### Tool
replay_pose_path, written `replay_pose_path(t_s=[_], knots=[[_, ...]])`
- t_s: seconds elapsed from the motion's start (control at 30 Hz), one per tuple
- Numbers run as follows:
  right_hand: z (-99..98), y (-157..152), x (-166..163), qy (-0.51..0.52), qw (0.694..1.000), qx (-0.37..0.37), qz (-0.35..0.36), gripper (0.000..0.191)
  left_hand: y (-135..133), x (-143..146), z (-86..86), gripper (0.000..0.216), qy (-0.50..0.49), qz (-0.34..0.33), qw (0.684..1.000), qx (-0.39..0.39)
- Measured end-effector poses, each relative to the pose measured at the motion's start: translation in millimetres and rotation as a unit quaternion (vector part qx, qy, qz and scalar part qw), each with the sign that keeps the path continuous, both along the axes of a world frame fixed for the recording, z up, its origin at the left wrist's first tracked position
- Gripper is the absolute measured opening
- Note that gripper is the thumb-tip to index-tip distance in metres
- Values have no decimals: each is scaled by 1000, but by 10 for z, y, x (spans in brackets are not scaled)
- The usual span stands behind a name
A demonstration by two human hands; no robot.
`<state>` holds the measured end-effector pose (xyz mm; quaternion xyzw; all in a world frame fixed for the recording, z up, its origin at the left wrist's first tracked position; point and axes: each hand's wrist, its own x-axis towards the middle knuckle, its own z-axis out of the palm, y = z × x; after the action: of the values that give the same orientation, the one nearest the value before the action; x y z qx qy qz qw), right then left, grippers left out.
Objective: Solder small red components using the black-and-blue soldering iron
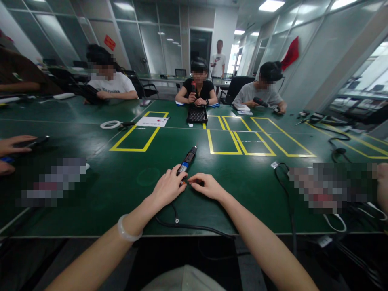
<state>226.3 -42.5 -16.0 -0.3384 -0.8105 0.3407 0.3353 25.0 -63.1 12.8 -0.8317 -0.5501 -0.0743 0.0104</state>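
Observation:
An electric screwdriver (188, 158), black and grey with a blue band, lies slanted over the green table, its tip pointing away from me. My left hand (167, 186) is closed around its rear half, with the thumb along the near side. Under the left palm, the tool's back end is mostly hidden; a small orange part shows by the thumb. My right hand (208, 186) is beside that back end, fingers loosely bent and thumb slightly apart, with nothing visible in them. Whether its fingertips touch the tool I cannot tell. A black cable (194, 226) runs below both hands.
Yellow tape rectangles (129, 150) mark the green table (121, 202). Across it sit several people, one behind a black tray (197, 116). A white sheet (153, 121) and a coiled white cable (110, 125) lie far left. Blurred-out objects flank me; another person's hand (15, 144) is at left.

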Motion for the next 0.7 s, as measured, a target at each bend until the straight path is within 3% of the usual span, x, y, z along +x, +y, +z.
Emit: replay_pose_path(t_s=[0.33, 0.7], knots=[[-4, 34, 40, -8, 1000, -6, -25, 17, 251, -640, -49, 38, 20, 41, 999, -1], [17, 23, 25, -25, 999, -1, -31, 16, 871, -1829, -59, 49, 21, 164, 985, -50]])
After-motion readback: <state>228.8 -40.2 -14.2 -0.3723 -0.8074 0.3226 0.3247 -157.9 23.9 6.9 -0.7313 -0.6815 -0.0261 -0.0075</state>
